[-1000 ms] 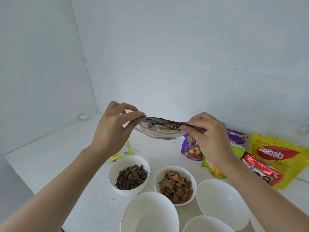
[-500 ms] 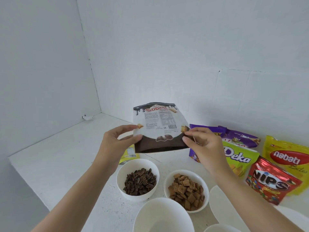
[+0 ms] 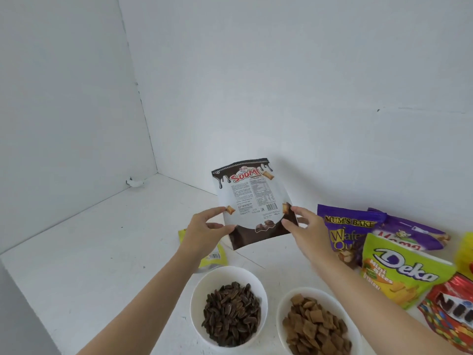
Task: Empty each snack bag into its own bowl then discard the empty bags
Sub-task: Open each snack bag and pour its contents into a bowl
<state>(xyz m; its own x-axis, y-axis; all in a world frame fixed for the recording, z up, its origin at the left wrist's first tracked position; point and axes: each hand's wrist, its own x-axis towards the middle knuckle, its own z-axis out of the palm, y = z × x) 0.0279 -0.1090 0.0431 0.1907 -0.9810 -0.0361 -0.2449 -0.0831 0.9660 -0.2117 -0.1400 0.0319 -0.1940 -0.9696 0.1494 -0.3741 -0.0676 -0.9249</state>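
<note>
Both hands were on the Soomi bag (image 3: 250,198): the left hand (image 3: 204,228) pinched its left edge and the right hand (image 3: 305,233) pinched its right edge. The bag stood upright in the air over the counter (image 3: 102,252), just behind the two filled bowls. It looked flat and spent, so I judged this the discard step. Done well, that meant folding it shut and carrying it wide of the bowls, so that no crumbs fell into the wrong snack. The seed bowl (image 3: 197,298) held dark striped seeds. The biscuit bowl (image 3: 283,304) held brown pillow pieces, matching the bag's print. A flat yellow bag (image 3: 213,257) lay by the left wrist. The Mum's Bake bag (image 3: 343,234), Deka bag (image 3: 404,270) and Nips bag (image 3: 453,313) looked full, waiting.
</note>
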